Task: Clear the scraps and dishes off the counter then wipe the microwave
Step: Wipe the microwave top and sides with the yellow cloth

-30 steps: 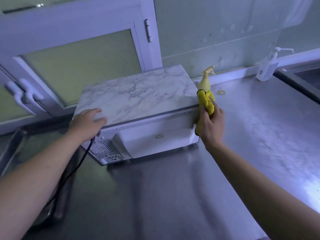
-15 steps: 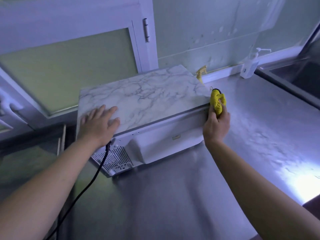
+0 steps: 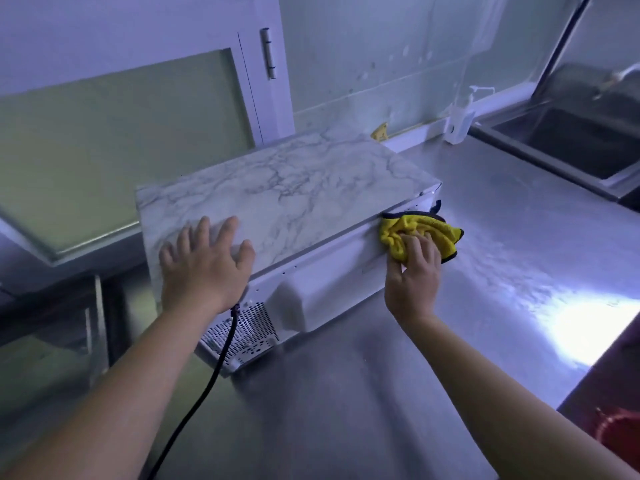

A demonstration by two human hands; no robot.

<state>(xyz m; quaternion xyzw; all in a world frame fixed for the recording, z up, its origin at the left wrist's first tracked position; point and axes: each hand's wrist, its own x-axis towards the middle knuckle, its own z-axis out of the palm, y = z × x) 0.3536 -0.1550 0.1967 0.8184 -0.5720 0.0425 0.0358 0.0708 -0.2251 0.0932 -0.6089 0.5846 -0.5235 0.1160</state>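
On the steel counter (image 3: 485, 237) the microwave (image 3: 294, 188) lies with its long axis 8-to-2 o'clock, our left hand (image 3: 204, 268) flat on its top at 8, our right hand (image 3: 414, 271), well apart at 2, clutching the yellow cloth (image 3: 398, 232) against its near panel, so the wipe likely runs toward 8.
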